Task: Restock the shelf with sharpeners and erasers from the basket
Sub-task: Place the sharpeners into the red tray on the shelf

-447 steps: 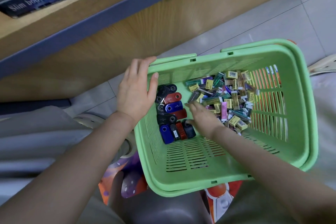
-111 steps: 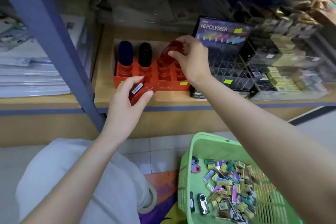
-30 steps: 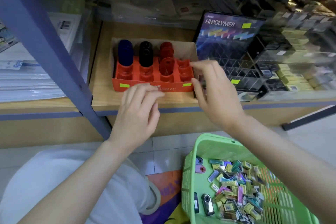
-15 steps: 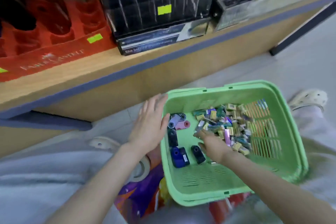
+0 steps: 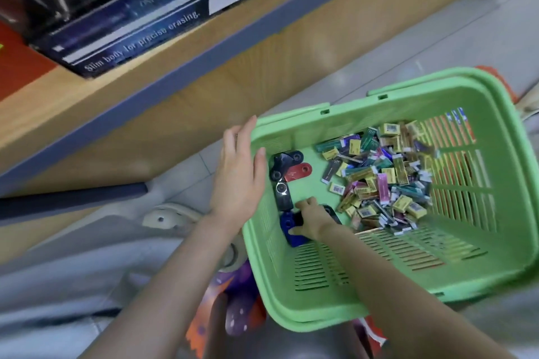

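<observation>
A green basket (image 5: 481,268) stands on the floor in front of me. Along its left side lie several sharpeners: a dark one (image 5: 284,162), a red one (image 5: 298,172), a black one (image 5: 283,197) and a blue one (image 5: 291,234). A heap of small wrapped erasers (image 5: 379,178) fills the far right of the basket. My left hand (image 5: 240,178) rests with straight fingers against the basket's left rim. My right hand (image 5: 310,220) is down inside the basket, its fingers curled round the blue sharpener and a black one beside it.
The wooden shelf edge (image 5: 204,46) with a blue strip runs above the basket. A dark eraser display box (image 5: 128,29) and the corner of a red sharpener tray (image 5: 17,67) stand on it. My knees and a coloured mat (image 5: 230,309) lie below.
The view has dropped from the shelf to the basket. My right hand has slid left from the eraser heap onto the blue and black sharpeners. My left hand stays on the rim.
</observation>
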Demonstrator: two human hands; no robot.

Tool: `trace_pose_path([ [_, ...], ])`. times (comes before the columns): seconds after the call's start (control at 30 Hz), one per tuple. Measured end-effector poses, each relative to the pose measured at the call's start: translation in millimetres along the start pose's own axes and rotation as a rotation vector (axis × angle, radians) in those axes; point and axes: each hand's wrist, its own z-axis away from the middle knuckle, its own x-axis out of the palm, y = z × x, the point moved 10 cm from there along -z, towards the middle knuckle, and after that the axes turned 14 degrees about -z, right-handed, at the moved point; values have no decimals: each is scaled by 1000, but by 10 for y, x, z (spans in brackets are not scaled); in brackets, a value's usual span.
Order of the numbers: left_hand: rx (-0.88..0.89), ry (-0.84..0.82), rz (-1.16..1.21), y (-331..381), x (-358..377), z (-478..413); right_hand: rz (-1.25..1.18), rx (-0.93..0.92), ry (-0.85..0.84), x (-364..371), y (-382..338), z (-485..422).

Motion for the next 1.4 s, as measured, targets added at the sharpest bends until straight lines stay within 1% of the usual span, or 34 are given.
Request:
trace_pose_path([
  [0.07, -14, 12, 10, -3, 6, -3, 52, 0, -24, -16, 0, -17],
  [0.2, -32, 9, 26, -25, 23, -1, 58, -44, -62, -85, -26, 23],
  [0.3, -43, 0, 38, -42, 30, 5, 5, -106, -29, -288, -138, 186],
  [0.37, -41, -13, 42, -40, 31, 8, -135, -169, 48, -547, -305, 379],
  [0.43, -29, -30, 40, -18, 29, 7, -277, -285, 176, -859, -539, 645],
  [0.5, -26, -53, 49, -4, 21, 15, -426, -408, 244, -1075, -771, 930],
  [0.57, -4, -55, 38, 23, -24, 44, -569, -463, 247, -1174, -948, 1153],
  [0.67, 105, -60, -26, 172, -119, 171, -793, -495, 235, -1248, -1139, 1344],
  [0.73, 178, -138, -66, 263, -88, 261, -958, -474, 198, -1236, -1220, 1412],
  [0.8, 211, -208, -56, 266, -69, 318, -1084, -445, 127, -1167, -1297, 1459],
  [0.87, 197, -192, -5, 185, -163, 325, -1134, -444, 99, -1124, -1352, 1481],
  [0.9, 171, -165, 16, 120, -237, 321, -1137, -445, 132, -1144, -1338, 1467],
  [0.97, 81, -110, 72, -52, -374, 318, -1081, -419, 274, -1233, -1185, 1333],
  [1.03, 27, -50, 129, -214, -467, 332, -877, -345, 411, -1293, -916, 1060],
  [1.07, 13, -22, 150, -290, -496, 340, -748, -293, 436, -1284, -763, 869],
  [1.17, -31, 19, 185, -484, -528, 351, -467, -137, 385, -1154, -358, 321],
  [1.27, -37, 2, 192, -541, -515, 364, -266, -105, 318, -1024, -225, 9],
  [1.33, -34, -24, 204, -551, -500, 383, -233, -91, 315, -935, -218, -62],
  [1.4, -36, -37, 219, -571, -497, 394, -312, -86, 370, -869, -225, -85],
])
